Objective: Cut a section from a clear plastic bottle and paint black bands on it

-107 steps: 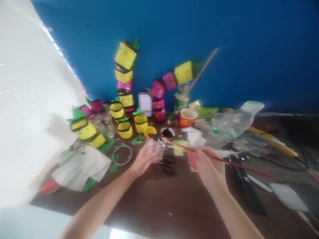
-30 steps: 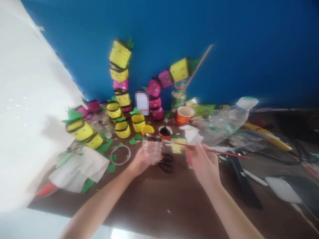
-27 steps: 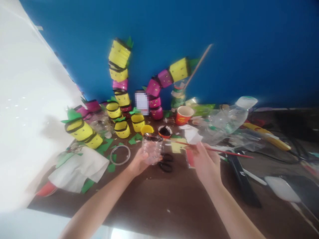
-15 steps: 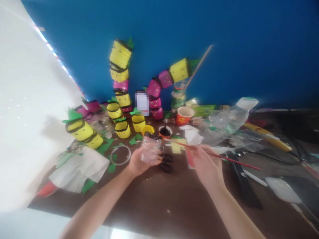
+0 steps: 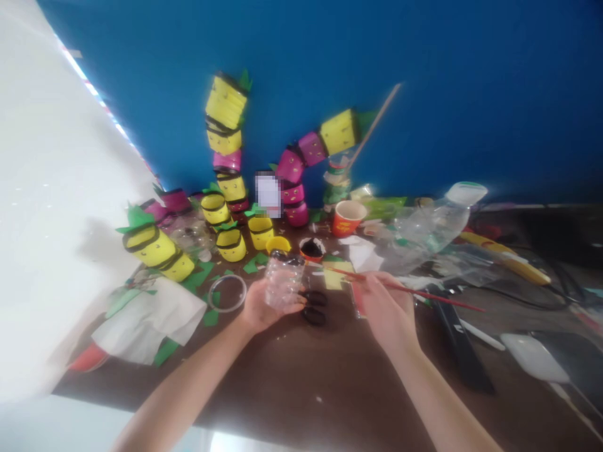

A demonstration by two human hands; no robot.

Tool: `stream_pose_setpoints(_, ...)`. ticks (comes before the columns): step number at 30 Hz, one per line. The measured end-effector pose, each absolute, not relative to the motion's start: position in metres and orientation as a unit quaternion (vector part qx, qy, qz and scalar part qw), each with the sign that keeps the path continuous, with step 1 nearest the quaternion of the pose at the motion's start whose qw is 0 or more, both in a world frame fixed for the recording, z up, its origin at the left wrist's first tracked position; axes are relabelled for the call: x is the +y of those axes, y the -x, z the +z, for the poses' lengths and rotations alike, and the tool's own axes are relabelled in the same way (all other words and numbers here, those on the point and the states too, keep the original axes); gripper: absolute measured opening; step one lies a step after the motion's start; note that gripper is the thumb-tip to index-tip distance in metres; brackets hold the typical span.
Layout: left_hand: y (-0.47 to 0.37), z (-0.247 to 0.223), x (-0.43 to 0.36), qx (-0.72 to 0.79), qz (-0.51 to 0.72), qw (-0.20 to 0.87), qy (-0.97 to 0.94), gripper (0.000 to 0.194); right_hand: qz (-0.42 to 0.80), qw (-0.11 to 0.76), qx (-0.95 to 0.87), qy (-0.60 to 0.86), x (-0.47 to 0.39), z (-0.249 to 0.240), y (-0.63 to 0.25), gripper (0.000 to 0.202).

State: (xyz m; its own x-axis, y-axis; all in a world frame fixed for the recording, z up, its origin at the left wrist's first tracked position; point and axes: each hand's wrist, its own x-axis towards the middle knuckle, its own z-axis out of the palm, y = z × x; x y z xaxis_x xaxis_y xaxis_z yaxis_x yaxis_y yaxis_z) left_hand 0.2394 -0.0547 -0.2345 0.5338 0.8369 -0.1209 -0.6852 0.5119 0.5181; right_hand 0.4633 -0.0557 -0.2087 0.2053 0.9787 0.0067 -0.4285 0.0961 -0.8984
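Note:
A clear bumpy plastic cup (image 5: 284, 282) with black on its rim is held upright in my left hand (image 5: 259, 307), the fingers wrapped round it. My right hand (image 5: 389, 314) grips a long red paintbrush (image 5: 428, 297), whose tip points left, to the right of the clear cup and apart from it. Behind the two hands stands a small pot of black paint (image 5: 311, 249). Black-handled scissors (image 5: 315, 307) lie just right of the clear cup, their blades hidden.
Yellow pineapple-like cups (image 5: 231, 245) and magenta ones stand along the blue wall. A red paper cup (image 5: 349, 218), plastic bottles (image 5: 452, 216) and a yellow tool (image 5: 509, 258) are behind on the right. A tape roll (image 5: 227, 293) and white cloth (image 5: 151, 317) lie left.
The paintbrush tip has moved right, away from the clear cup's rim. My right hand has shifted slightly left. My left hand still holds the cup in nearly the same place.

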Motion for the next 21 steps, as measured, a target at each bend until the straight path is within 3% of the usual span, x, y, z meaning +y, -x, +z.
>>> stream_pose_setpoints(21,-0.2375,-0.2353,-0.0555,0.2,0.477,0.843,-0.149,0.049,0.521,0.679,-0.349,0.382,-0.0565,-0.2059,-0.4615,0.021)
